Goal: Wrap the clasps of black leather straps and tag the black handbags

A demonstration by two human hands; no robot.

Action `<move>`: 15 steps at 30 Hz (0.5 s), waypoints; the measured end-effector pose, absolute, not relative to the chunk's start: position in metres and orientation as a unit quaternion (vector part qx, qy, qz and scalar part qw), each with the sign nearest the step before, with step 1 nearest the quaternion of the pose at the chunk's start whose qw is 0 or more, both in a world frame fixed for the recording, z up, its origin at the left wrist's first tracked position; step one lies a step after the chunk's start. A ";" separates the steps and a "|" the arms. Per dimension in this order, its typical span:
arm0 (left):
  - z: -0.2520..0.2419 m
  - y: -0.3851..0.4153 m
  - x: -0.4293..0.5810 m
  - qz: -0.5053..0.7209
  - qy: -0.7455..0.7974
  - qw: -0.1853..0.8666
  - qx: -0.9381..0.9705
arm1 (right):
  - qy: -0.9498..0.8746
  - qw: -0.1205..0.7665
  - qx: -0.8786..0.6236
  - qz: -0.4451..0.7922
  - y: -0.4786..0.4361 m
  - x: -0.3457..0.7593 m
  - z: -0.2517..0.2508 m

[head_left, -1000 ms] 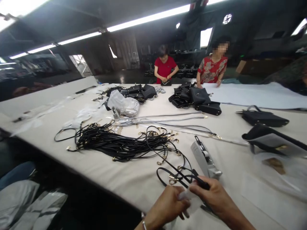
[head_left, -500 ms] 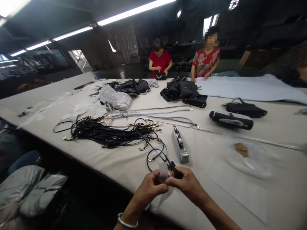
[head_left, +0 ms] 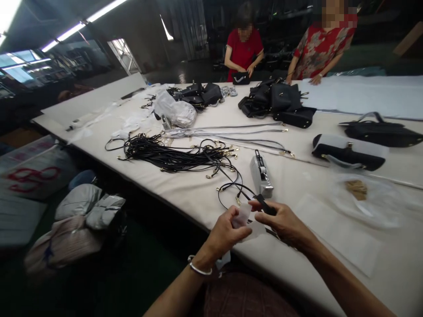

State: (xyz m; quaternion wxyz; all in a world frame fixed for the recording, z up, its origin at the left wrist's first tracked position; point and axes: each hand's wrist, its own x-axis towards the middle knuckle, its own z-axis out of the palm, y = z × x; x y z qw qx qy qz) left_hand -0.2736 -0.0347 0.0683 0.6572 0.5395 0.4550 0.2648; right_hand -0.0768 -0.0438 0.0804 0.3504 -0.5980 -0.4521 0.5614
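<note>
My left hand (head_left: 228, 229), with a white bangle at its wrist, pinches a small piece of thin, whitish wrapping sheet (head_left: 243, 213). More of this pale material hangs below the fingers. My right hand (head_left: 286, 222) is closed around a black strap (head_left: 265, 205) just to the right of the sheet. Part of the strap loops over the table towards a pile of thin black straps (head_left: 172, 154) with gold clasps. Beyond my right hand stands a grey tape dispenser (head_left: 261, 176).
Black handbags (head_left: 277, 101) are heaped at the back, near two people in red tops. Another bag (head_left: 350, 152), partly wrapped in white, lies at right behind a clear plastic bag (head_left: 373, 202). The table's front edge runs diagonally; wrapped bundles (head_left: 77, 202) sit below it.
The view has shifted, so table and people appear higher and bigger. My hands have moved slightly apart, and more of the whitish sheet shows between them.
</note>
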 end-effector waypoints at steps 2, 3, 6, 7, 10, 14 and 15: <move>0.071 -0.041 -0.281 0.257 0.468 0.604 0.591 | -0.495 0.324 -0.575 0.565 -0.047 -0.090 0.085; 0.072 -0.044 -0.286 0.250 0.472 0.583 0.612 | -0.507 0.319 -0.567 0.565 -0.048 -0.098 0.087; 0.075 -0.056 -0.305 0.240 0.472 0.551 0.644 | -0.502 0.325 -0.583 0.550 -0.051 -0.121 0.087; 0.075 -0.059 -0.312 0.245 0.474 0.550 0.642 | -0.495 0.322 -0.598 0.542 -0.052 -0.127 0.087; 0.072 -0.071 -0.332 0.282 0.481 0.568 0.605 | -0.485 0.299 -0.627 0.530 -0.053 -0.141 0.084; 0.062 -0.083 -0.348 0.317 0.466 0.626 0.539 | -0.485 0.271 -0.631 0.542 -0.061 -0.146 0.082; 0.059 -0.085 -0.350 0.322 0.465 0.632 0.530 | -0.479 0.262 -0.629 0.553 -0.065 -0.145 0.082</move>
